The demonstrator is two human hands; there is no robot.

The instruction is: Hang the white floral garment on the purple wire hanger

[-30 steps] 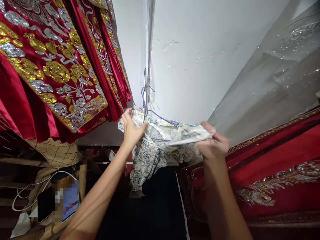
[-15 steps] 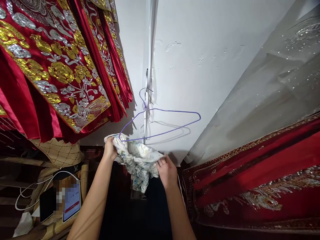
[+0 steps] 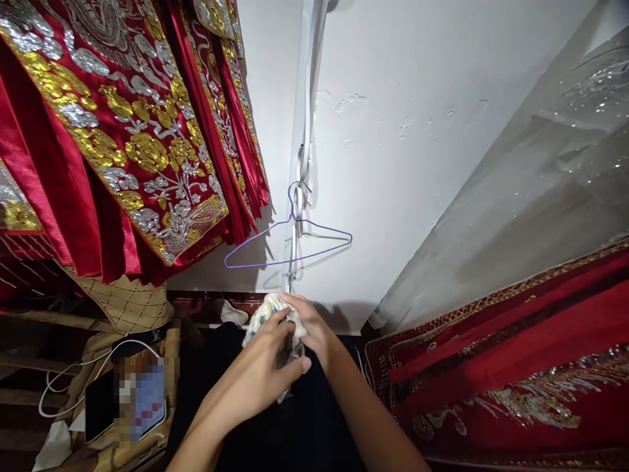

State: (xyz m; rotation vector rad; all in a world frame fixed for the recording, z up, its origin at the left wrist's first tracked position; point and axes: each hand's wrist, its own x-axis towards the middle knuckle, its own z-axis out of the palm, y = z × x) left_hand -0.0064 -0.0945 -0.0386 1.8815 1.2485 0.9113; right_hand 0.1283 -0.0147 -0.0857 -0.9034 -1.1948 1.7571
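Note:
A floral-print garment, white with blue and yellow touches, is bunched up low in front of me. My right hand is closed on the bunched cloth from the right. Across its near side reaches my left hand, thumb and fingers apart with a gap between them; its fingertips come close to the right hand and the cloth. Much of the garment is hidden behind both hands. Above them, a bare purple wire hanger hangs by its hook from a white strap-like hanging piece against the wall.
Red garments with gold and silver sequins hang at upper left. A sheer sparkly cover and red embroidered cloth lie to the right. At lower left a bamboo chair bears two phones and a white cable.
The garment has come off the purple hanger and down toward me, gathered into a bunch. My hands, first wide apart on it, have drawn together. The hanger has turned slightly.

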